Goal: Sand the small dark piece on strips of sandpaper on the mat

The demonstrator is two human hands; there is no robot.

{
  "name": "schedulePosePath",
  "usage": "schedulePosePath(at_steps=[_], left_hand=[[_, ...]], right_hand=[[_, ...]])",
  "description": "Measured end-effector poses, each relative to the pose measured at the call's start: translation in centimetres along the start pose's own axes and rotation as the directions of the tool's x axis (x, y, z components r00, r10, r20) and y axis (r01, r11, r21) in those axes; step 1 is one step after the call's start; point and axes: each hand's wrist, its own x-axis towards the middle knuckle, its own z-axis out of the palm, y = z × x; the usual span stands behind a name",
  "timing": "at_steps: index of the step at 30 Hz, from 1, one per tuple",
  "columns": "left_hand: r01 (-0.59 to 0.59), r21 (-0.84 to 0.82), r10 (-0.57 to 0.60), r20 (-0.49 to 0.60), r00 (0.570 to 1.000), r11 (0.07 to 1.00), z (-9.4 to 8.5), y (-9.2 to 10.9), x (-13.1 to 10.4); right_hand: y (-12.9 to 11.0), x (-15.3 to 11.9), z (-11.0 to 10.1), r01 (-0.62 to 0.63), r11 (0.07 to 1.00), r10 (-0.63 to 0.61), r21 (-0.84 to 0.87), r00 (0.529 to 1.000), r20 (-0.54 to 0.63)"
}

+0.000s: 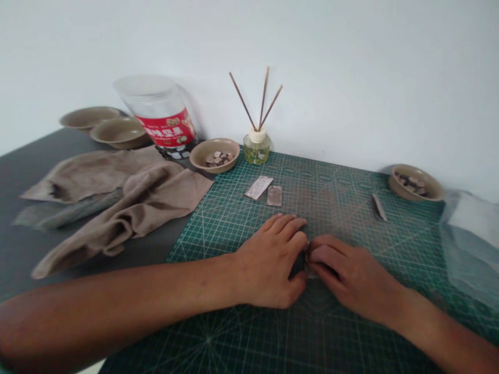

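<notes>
Two forearms (163, 293), left hand (275, 259) curled, right hand (343, 265) narrow, one pale piece (313, 273) between (both holds unclear), two slabs (259, 187), four bowls (201, 162)

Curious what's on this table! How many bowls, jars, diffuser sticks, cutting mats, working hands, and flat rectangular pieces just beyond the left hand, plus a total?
Bowls: 4
Jar: 1
Diffuser sticks: 3
Cutting mat: 1
Hands, left hand and right hand: 2
Flat rectangular pieces: 2
Total: 13
</notes>
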Motion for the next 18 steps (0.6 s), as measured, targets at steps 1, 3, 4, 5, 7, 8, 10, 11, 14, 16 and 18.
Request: schedulePosePath(at_steps=[1, 3, 4, 5, 7, 8, 10, 11, 14, 16, 18], left_hand=[[0.006, 0.006, -0.006, -0.004, 1.0, 1.0, 0.03, 0.0, 0.0], [0.016, 0.012, -0.016, -0.009, 1.0, 1.0, 0.08, 0.01, -0.01], [0.018, 0.011, -0.018, -0.01, 1.0, 1.0, 0.1, 0.02, -0.02], [0.015, 0.009, -0.015, -0.008, 1.0, 1.0, 0.11, 0.04, -0.03], [0.004, 0.0, -0.004, -0.005, 1.0, 1.0, 0.12, 0.06, -0.04], [0.002, -0.003, -0.002, -0.004, 1.0, 1.0, 0.12, 0.06, -0.05], [0.012, -0.006, -0.012, -0.009, 1.0, 1.0, 0.12, 0.04, -0.05], [0.022, -0.006, -0.022, -0.012, 1.0, 1.0, 0.11, 0.02, -0.05], [0.031, -0.01, -0.031, -0.01, 0.999, 0.999, 0.07, -0.06, -0.01], [0.017, -0.017, -0.017, -0.003, 1.0, 1.0, 0.0, -0.1, 0.04], [0.005, -0.022, -0.005, -0.002, 1.0, 1.0, -0.08, -0.15, 0.08]], right_hand=[[0.08, 0.05, -0.07, -0.022, 0.999, 0.021, -0.039, 0.999, -0.025], [0.24, 0.08, -0.42, -0.068, 0.996, 0.067, -0.063, 0.998, -0.018], [0.26, 0.04, -0.61, -0.075, 0.996, 0.076, -0.043, 0.997, 0.013], [0.24, -0.02, -0.75, -0.068, 0.998, 0.068, -0.009, 0.996, 0.055], [0.07, -0.08, -0.74, -0.028, 0.998, 0.022, 0.05, 0.994, 0.11], [-0.02, -0.06, -0.62, -0.011, 0.998, 0.005, 0.059, 0.994, 0.106], [-0.12, 0.08, -0.33, -0.009, 0.999, 0.007, 0.042, 0.999, 0.053], [-0.1, 0.15, -0.22, -0.018, 0.999, 0.017, 0.034, 1.0, 0.021], [0.01, 0.18, -0.19, -0.031, 0.998, 0.032, 0.056, 0.999, -0.009], [-0.02, 0.09, -0.2, -0.016, 0.997, 0.014, 0.07, 1.0, 0.023], [-0.1, 0.08, -0.08, 0.012, 0.997, -0.016, 0.074, 0.998, 0.061]])
